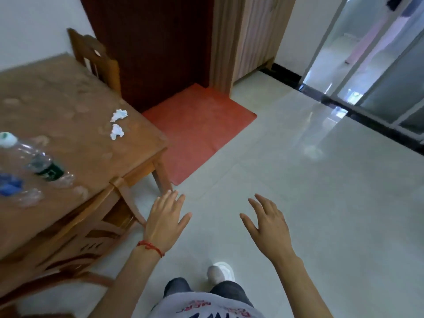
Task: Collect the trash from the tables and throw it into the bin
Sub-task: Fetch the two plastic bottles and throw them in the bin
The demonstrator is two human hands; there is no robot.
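Both hands [166, 220] [268, 222] outstretched, fingers spread

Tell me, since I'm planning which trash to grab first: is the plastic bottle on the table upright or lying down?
Lying down. The clear plastic bottle rests on its side on the wooden table, white cap end pointing toward the left edge.

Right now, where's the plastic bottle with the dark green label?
In the head view, the plastic bottle lies on its side at the left edge, on the wooden table, left of two crumpled tissues.

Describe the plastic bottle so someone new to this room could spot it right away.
Find the wooden table on the left. Near its left edge lies a crushed clear plastic bottle on its side. Its white cap and dark green label set it apart from the two white paper wads.
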